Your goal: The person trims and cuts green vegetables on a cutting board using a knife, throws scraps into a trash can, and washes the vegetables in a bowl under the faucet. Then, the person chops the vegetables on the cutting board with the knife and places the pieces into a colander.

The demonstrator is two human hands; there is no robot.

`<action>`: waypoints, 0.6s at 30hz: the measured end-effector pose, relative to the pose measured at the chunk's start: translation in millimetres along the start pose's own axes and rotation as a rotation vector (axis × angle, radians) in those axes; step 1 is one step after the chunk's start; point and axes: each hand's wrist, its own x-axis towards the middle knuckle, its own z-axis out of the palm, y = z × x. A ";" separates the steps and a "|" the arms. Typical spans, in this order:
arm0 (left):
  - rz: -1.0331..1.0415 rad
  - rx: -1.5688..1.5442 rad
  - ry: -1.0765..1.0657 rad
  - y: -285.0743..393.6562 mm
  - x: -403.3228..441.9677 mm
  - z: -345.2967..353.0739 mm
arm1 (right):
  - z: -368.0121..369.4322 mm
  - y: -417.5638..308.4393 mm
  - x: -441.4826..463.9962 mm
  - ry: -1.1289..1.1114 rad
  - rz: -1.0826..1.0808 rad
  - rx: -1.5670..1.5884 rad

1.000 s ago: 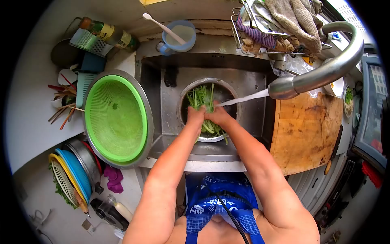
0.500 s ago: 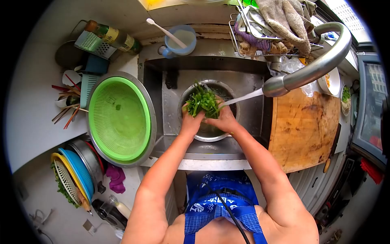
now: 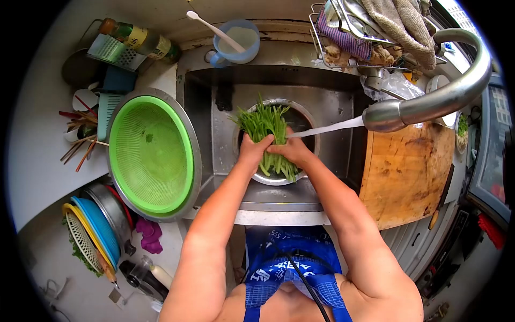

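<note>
Leafy greens (image 3: 264, 122) are bunched over the metal bowl (image 3: 268, 182) in the sink (image 3: 225, 161), pale stalk ends pointing down toward the person's body. Left hand (image 3: 254, 152) and right hand (image 3: 294, 151) are both closed round the bunch — thumbs on top, most fingers hidden, so can't tell how tight. Water (image 3: 332, 127) pours from the faucet (image 3: 383, 116) right by the right hand. Green colander (image 3: 153, 166) sits just left of the sink, cutting board (image 3: 407, 177) on the other side.
</note>
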 end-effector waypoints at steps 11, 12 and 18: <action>-0.176 0.200 0.088 -41.1 23.2 -8.2 | 6.7 11.2 2.0 0.337 -0.142 -0.705; -0.111 0.403 0.161 -62.4 36.1 -9.6 | 13.7 18.2 5.7 0.380 -0.009 -0.929; -0.111 0.294 -0.001 -14.0 6.2 -9.6 | -22.8 37.1 4.1 0.051 -0.136 -0.219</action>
